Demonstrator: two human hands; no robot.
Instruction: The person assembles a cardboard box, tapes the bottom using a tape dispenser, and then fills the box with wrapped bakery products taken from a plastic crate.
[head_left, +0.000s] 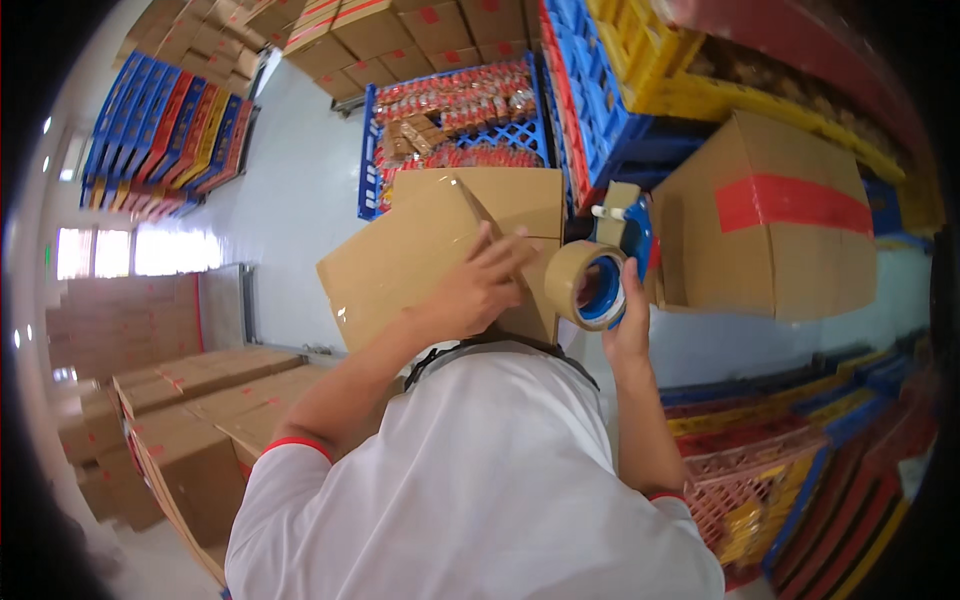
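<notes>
Before me is a cardboard box (397, 255) whose flaps lie at angles, one across another. My left hand (484, 281) is over these flaps near the flap edge, fingers apart and slightly blurred; whether it touches the cardboard is hard to tell. My right hand (630, 322) grips a blue tape dispenser (640, 229) to the right of the box. A thick roll of tan packing tape (564, 281) is mounted on it, and a length of tape shows at its head.
Beyond the box, a blue plastic crate (370, 150) holds packaged goods in red-printed wrappers. A carton with red tape (810, 247) stands at right, beside stacked crates (600, 105). Cartons (202, 420) fill the lower left; more crates (750, 465) are at lower right.
</notes>
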